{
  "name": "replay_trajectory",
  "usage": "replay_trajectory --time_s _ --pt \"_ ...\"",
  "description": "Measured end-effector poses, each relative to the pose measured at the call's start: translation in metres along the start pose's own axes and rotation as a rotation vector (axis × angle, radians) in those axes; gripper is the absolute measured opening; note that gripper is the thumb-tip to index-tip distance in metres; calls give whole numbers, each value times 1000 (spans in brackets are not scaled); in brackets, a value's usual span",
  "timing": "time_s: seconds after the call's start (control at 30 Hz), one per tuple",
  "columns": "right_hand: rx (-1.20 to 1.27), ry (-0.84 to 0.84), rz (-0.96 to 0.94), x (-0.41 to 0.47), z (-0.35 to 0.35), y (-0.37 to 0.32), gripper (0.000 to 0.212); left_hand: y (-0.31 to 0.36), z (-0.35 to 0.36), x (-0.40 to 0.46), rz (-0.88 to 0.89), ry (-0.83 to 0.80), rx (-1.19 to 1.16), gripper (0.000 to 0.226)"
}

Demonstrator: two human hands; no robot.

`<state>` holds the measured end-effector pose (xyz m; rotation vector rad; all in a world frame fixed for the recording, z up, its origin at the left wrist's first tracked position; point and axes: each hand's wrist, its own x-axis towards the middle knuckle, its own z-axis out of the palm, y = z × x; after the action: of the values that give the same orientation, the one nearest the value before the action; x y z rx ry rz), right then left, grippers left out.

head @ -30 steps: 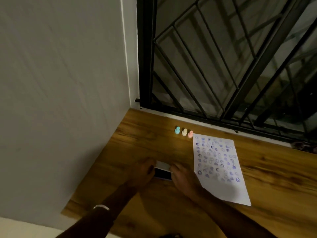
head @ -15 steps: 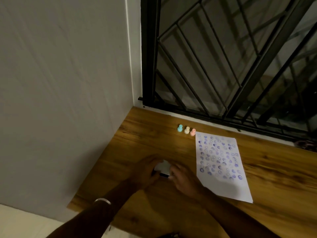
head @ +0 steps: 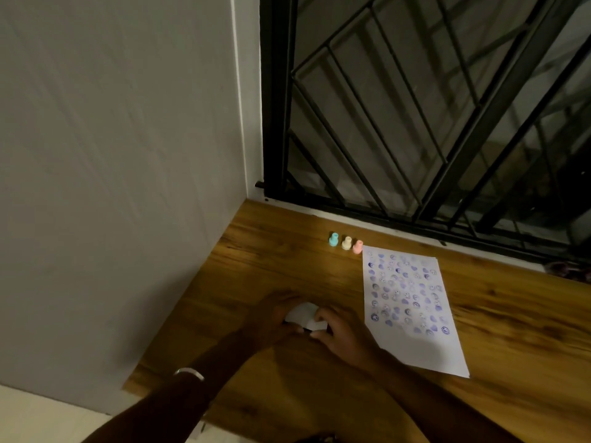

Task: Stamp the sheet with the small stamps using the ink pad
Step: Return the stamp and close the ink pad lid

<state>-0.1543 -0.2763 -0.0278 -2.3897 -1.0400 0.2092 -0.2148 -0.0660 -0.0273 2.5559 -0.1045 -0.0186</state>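
A white sheet (head: pixel 422 343) covered with several purple stamp marks lies on the wooden table (head: pixel 275 270). Three small stamps stand in a row just beyond its top left corner: a blue stamp (head: pixel 333 240), a cream stamp (head: pixel 346 243) and a pink stamp (head: pixel 358 247). Left of the sheet, the white ink pad case (head: pixel 303 314) sits between both hands. My left hand (head: pixel 271 318) grips its left side and my right hand (head: pixel 342 334) holds its right side, fingers over the lid. The dark pad inside barely shows.
A grey wall (head: pixel 112 187) borders the table on the left. A black metal window grille (head: pixel 415 123) rises along the far edge. A dark object (head: pixel 566 270) lies at the far right by the sill. A bangle (head: pixel 188 373) circles my left wrist.
The ink pad's dark face, visible a second ago, is now almost covered by the white lid as both hands closed around the case. The view shifted slightly.
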Motion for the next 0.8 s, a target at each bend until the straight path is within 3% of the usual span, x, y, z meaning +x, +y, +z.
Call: replay_trajectory --time_s 0.2,0.53,0.8 --pt "-1 -22 12 -2 4 3 45 -4 7 -7 -13 -29 -14 67" --pt "-76 -82 2 -7 14 9 50 -7 18 -13 33 -13 75 60" --pt "-348 75 -84 -16 15 1 44 7 20 -23 128 215 139 47"
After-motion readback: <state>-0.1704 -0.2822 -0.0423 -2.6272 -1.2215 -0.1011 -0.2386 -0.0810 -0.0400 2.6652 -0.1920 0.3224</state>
